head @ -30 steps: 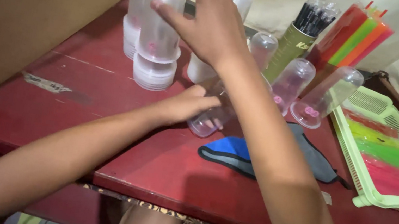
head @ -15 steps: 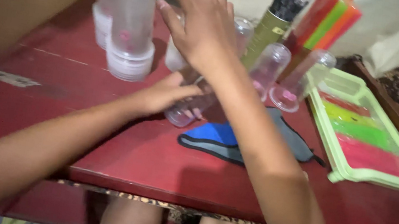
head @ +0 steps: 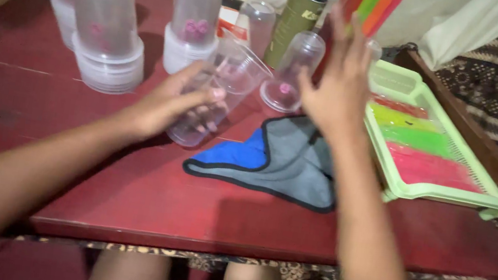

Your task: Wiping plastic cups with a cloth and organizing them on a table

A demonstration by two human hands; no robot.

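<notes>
on red table [head: 122, 193] | left hand [head: 165, 104] grips clear cup [head: 220, 89] | right hand [head: 336, 87] spread wide

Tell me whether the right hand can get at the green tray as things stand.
Probably yes. The right hand is open and raised beside the green tray, whose near rim lies just to its right. Nothing stands between them; the blue-grey cloth lies on the other side.

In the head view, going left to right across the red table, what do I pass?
Tall stack of clear plastic cups → left hand gripping a tilted clear plastic cup → blue and grey cloth → open right hand → pale green plastic tray holding coloured strips.
</notes>
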